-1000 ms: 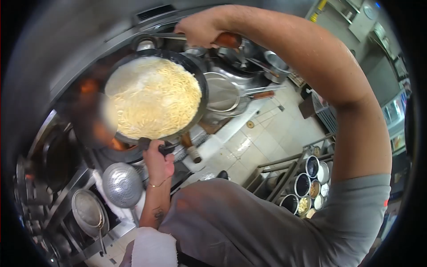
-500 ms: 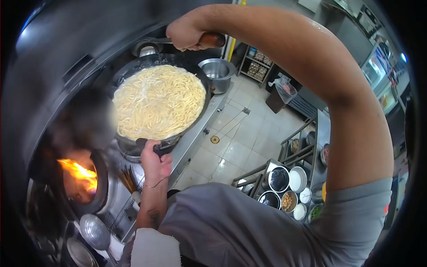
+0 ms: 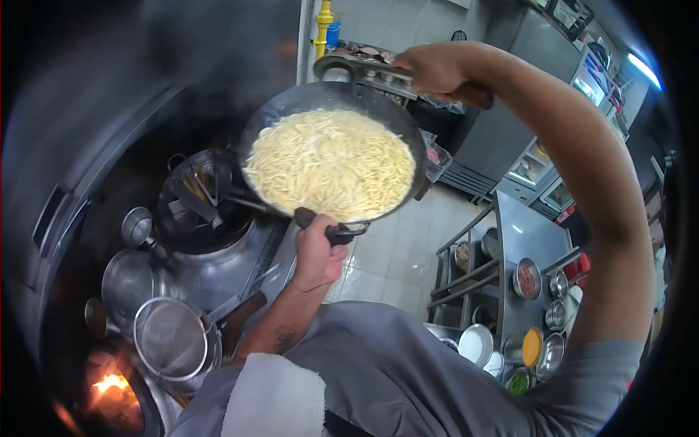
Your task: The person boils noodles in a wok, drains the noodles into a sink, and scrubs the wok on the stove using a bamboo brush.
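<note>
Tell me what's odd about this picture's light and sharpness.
Head view: dark, rounded corners suggest a wide-angle lens; head view: the flame and tube light glare brightly; head view: haze softens the wall, while the noodles in the wok look fairly distinct.

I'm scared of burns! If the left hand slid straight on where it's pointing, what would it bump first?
Probably the near side of the pan, with the noodles beyond; the left hand grips the dark handle there. Exact depth is hard to tell.
</note>
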Available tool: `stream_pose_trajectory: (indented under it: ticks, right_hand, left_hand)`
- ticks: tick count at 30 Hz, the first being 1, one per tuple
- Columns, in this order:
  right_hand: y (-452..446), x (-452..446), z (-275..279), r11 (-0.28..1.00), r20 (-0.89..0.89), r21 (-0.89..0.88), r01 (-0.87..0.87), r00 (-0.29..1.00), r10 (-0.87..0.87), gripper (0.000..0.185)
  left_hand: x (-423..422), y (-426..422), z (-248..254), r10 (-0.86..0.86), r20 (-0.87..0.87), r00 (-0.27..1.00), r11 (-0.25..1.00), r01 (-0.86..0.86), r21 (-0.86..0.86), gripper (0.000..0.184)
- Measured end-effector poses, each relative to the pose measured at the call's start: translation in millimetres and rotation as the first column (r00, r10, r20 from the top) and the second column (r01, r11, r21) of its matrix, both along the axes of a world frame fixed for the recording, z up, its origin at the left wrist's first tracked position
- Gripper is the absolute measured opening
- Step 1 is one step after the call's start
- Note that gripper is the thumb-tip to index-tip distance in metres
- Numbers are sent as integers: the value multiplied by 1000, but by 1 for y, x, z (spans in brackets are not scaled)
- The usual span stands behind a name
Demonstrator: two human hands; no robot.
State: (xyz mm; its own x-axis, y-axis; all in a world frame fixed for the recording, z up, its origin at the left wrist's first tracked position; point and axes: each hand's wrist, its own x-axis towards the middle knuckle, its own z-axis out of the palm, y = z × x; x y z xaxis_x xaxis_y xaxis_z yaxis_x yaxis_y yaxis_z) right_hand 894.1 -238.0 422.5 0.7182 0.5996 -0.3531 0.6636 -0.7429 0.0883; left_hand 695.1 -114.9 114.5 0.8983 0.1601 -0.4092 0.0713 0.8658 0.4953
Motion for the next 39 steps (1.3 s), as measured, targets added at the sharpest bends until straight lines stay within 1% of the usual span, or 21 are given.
stream_pose_trajectory:
  ticks: [1,3,4,6,8,11,12,14,16,18,19,20,22,23,25,28,29,31,35,37,39]
  right_hand:
    - [-11,0,2,1000,-4,-8,8,1000,-8,41]
    - [-31,8,6,985,-65,44,166,984,-163,46]
    - [-42,37,5,984,-67,36,174,983,-171,46]
    - [-60,114,1,961,-145,60,270,955,-259,50]
    - [-74,153,-11,959,-138,59,277,954,-267,54]
    - [-97,203,-33,950,-172,54,307,940,-294,60]
    - [-103,230,-40,955,-172,47,294,944,-283,60]
    - [-112,275,-49,939,-163,51,339,931,-328,60]
    - [-125,285,-60,944,-174,29,328,932,-318,60]
    - [-114,343,-65,970,-186,2,242,953,-237,62]
    - [-116,358,-69,972,-202,18,235,953,-226,62]
    - [-117,366,-70,983,-205,11,185,962,-179,62]
    - [-119,387,-71,958,-207,80,275,945,-254,66]
    - [-117,409,-74,964,-210,77,254,949,-233,66]
    - [-110,452,-81,977,-145,100,188,974,-172,69]
    - [-86,490,-85,994,-174,73,76,983,-62,70]
    - [-72,515,-88,995,-175,79,59,984,-45,70]
    - [-40,561,-94,998,-124,54,-16,992,22,69]
    - [16,605,-96,990,-121,40,-136,983,140,69]
    - [34,642,-97,963,-79,148,-226,968,239,69]
    - [55,666,-98,942,-78,180,-284,950,302,65]
  left_hand:
    - [5,-10,-1,-15,-19,1000,1000,15,-2,7]
    - [30,-21,-7,-68,-2,998,998,68,-17,7]
    - [57,-26,-8,-113,20,993,993,114,-23,6]
    - [127,-39,-1,-120,17,993,992,120,-44,6]
    - [159,-48,-1,-161,-9,987,986,161,-45,6]
    - [215,-69,-29,-198,-30,980,979,196,-50,6]
    - [242,-76,-37,-185,-30,982,981,183,-57,6]
    - [286,-92,-47,-138,-47,989,989,135,-59,9]
    - [292,-101,-55,-140,-47,989,989,137,-55,9]
    - [339,-116,-67,-24,-42,999,996,20,-82,9]
    - [357,-124,-74,-20,-58,998,996,15,-90,10]
    - [370,-133,-80,-17,-73,997,995,9,-98,10]
    - [401,-142,-90,41,-47,998,995,-45,-94,10]
    - [421,-142,-93,54,-32,998,995,-56,-82,10]
    - [460,-139,-101,90,-36,995,994,-92,-61,10]
    - [486,-130,-105,172,-33,985,982,-174,-71,7]
    - [508,-121,-108,189,-33,982,980,-190,-65,7]
    - [554,-104,-113,251,-19,968,966,-251,-57,5]
    - [606,-74,-129,364,4,931,929,-363,-67,6]
    - [642,-56,-130,437,33,899,899,-436,-38,5]
    - [662,-42,-120,523,35,852,853,-522,-30,6]
